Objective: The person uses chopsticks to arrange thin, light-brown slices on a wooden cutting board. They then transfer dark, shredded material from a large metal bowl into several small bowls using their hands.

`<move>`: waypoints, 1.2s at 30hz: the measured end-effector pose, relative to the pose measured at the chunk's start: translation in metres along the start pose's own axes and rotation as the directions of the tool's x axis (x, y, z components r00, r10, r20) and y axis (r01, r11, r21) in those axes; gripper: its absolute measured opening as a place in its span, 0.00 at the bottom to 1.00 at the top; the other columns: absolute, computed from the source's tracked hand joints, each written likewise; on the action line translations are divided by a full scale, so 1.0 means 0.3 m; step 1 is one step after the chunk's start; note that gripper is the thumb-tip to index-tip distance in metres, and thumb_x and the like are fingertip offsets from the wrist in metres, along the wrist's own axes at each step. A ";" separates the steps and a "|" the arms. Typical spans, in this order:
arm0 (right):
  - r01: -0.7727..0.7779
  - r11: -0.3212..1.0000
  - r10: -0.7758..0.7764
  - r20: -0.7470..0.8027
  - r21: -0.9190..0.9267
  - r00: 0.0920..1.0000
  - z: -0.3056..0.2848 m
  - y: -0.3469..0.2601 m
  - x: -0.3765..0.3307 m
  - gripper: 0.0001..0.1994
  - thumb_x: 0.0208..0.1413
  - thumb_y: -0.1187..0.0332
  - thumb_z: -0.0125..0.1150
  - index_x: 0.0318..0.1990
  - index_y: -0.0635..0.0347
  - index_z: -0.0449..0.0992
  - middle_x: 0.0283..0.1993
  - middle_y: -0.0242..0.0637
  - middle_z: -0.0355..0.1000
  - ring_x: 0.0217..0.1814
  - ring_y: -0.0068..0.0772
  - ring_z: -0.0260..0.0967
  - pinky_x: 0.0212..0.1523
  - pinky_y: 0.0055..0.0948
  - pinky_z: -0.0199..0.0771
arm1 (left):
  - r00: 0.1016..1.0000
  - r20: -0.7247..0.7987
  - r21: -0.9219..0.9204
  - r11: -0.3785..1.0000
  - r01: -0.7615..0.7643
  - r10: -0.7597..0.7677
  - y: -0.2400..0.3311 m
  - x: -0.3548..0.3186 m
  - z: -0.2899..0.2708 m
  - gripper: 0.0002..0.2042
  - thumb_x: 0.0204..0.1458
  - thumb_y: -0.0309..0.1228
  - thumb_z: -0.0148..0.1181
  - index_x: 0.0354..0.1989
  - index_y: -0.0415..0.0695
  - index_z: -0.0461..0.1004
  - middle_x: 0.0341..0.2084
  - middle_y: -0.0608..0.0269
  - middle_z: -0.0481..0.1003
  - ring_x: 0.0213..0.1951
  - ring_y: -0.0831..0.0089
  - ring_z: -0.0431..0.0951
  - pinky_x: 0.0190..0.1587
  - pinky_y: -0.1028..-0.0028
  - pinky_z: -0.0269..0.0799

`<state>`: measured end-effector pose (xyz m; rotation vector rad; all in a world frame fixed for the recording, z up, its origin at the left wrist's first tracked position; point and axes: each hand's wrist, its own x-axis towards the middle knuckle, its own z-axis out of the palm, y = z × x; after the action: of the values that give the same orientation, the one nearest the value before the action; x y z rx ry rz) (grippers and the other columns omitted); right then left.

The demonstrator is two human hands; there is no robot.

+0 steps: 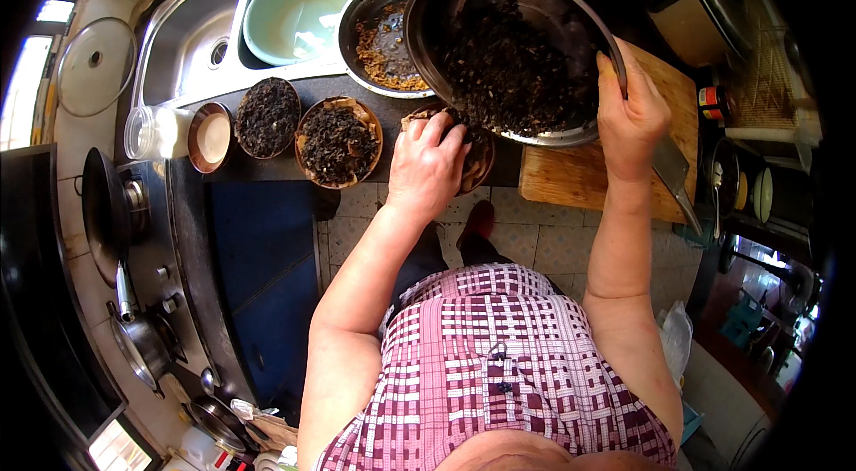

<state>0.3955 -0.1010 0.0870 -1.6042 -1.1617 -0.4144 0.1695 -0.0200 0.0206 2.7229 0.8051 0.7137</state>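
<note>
The right hand (637, 119) clamps its fingers on a tilted bowl (428, 45); the left hand (423, 166) lies over a pot (482, 167), grip unclear.

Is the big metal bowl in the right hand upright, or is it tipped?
Tipped: the bowl slants toward the left hand, the right hand grips its side, and dark crumbly stuff reaches its near rim.
</note>
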 end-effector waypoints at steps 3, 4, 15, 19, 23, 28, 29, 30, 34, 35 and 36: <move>0.010 1.000 -0.010 0.007 -0.003 1.000 -0.003 0.010 -0.008 0.15 0.51 0.81 0.64 0.48 0.60 0.80 0.32 0.44 0.78 0.30 0.25 0.75 0.33 0.22 0.73 | 0.999 -0.043 -0.018 0.999 -0.035 0.034 0.003 -0.021 -0.019 0.13 0.46 0.26 0.64 0.42 0.45 0.77 0.45 0.59 0.73 0.45 0.57 0.72 0.47 0.62 0.70; 0.015 1.000 -0.015 0.008 -0.008 1.000 -0.005 0.013 -0.011 0.15 0.51 0.81 0.64 0.48 0.60 0.80 0.32 0.44 0.78 0.29 0.25 0.75 0.33 0.22 0.73 | 0.997 -0.058 -0.005 0.998 -0.055 0.055 -0.001 -0.029 -0.021 0.13 0.46 0.27 0.64 0.42 0.45 0.77 0.46 0.59 0.72 0.46 0.58 0.72 0.47 0.62 0.69; 0.026 1.000 -0.026 0.001 0.006 1.000 -0.007 -0.005 0.002 0.16 0.51 0.82 0.64 0.48 0.61 0.79 0.34 0.45 0.78 0.32 0.27 0.77 0.34 0.23 0.75 | 0.995 0.051 -0.016 0.996 -0.089 0.090 0.002 -0.001 0.000 0.12 0.47 0.28 0.63 0.42 0.45 0.78 0.44 0.61 0.74 0.51 0.61 0.72 0.52 0.62 0.66; 0.049 0.999 -0.049 0.005 0.009 0.999 -0.019 -0.019 0.010 0.16 0.51 0.82 0.64 0.49 0.61 0.79 0.34 0.45 0.78 0.33 0.25 0.77 0.34 0.22 0.75 | 0.995 0.047 -0.028 0.996 -0.085 0.086 0.007 -0.015 0.001 0.13 0.47 0.27 0.64 0.43 0.44 0.78 0.45 0.60 0.74 0.51 0.61 0.72 0.52 0.62 0.66; 0.076 0.996 -0.076 -0.010 0.035 0.997 -0.012 -0.029 0.010 0.16 0.51 0.82 0.64 0.49 0.61 0.79 0.34 0.44 0.78 0.33 0.25 0.77 0.34 0.22 0.75 | 0.993 -0.044 -0.097 0.988 -0.117 0.114 -0.005 -0.024 -0.015 0.16 0.44 0.25 0.64 0.44 0.43 0.76 0.46 0.61 0.73 0.50 0.61 0.72 0.52 0.62 0.66; 0.067 0.996 -0.068 0.002 0.066 0.998 -0.022 -0.042 0.019 0.16 0.51 0.82 0.64 0.49 0.61 0.79 0.35 0.44 0.79 0.34 0.26 0.78 0.35 0.21 0.75 | 0.981 -0.185 -0.110 0.991 -0.076 0.055 -0.041 -0.071 -0.036 0.15 0.43 0.23 0.65 0.42 0.45 0.76 0.43 0.61 0.73 0.47 0.59 0.73 0.49 0.64 0.69; 0.079 0.993 -0.078 -0.014 0.083 0.997 -0.021 -0.046 0.022 0.16 0.51 0.82 0.64 0.49 0.61 0.79 0.35 0.44 0.79 0.34 0.26 0.78 0.35 0.21 0.75 | 0.988 -0.147 -0.096 0.993 -0.069 0.054 -0.045 -0.079 -0.038 0.14 0.43 0.23 0.65 0.41 0.45 0.76 0.42 0.61 0.73 0.47 0.60 0.73 0.48 0.64 0.69; 0.076 0.994 -0.076 -0.004 0.078 0.997 -0.024 -0.050 0.023 0.16 0.51 0.82 0.64 0.49 0.61 0.79 0.35 0.44 0.78 0.34 0.26 0.78 0.35 0.21 0.74 | 0.993 -0.109 -0.082 0.995 -0.062 0.053 -0.046 -0.087 -0.039 0.14 0.43 0.23 0.65 0.41 0.45 0.76 0.42 0.61 0.73 0.46 0.60 0.73 0.48 0.64 0.69; 0.079 0.995 -0.081 0.034 0.057 0.996 -0.026 -0.069 0.012 0.17 0.50 0.83 0.64 0.49 0.61 0.79 0.34 0.44 0.78 0.33 0.28 0.78 0.35 0.22 0.74 | 0.996 -0.079 -0.112 0.992 -0.053 0.044 -0.029 -0.110 -0.034 0.15 0.42 0.20 0.65 0.41 0.43 0.77 0.42 0.58 0.74 0.44 0.58 0.74 0.47 0.63 0.71; 0.084 0.995 -0.087 0.044 0.053 0.995 -0.025 -0.073 0.008 0.17 0.50 0.83 0.64 0.49 0.60 0.79 0.34 0.44 0.78 0.33 0.29 0.78 0.34 0.22 0.74 | 0.996 -0.079 -0.108 0.992 -0.059 0.050 -0.026 -0.112 -0.031 0.15 0.42 0.19 0.65 0.41 0.43 0.77 0.42 0.58 0.74 0.44 0.58 0.74 0.46 0.64 0.71; 0.080 0.996 -0.082 0.060 0.045 0.995 -0.028 -0.074 0.001 0.18 0.50 0.83 0.64 0.49 0.60 0.79 0.34 0.44 0.78 0.33 0.29 0.78 0.34 0.22 0.74 | 0.995 -0.079 -0.105 0.992 -0.065 0.057 -0.023 -0.114 -0.028 0.15 0.42 0.19 0.65 0.41 0.43 0.77 0.43 0.58 0.74 0.44 0.58 0.74 0.46 0.64 0.71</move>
<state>0.3794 -0.1091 0.1023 -1.5461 -1.2774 -0.3926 0.1371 -0.0330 0.0121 2.6481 0.6814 0.8520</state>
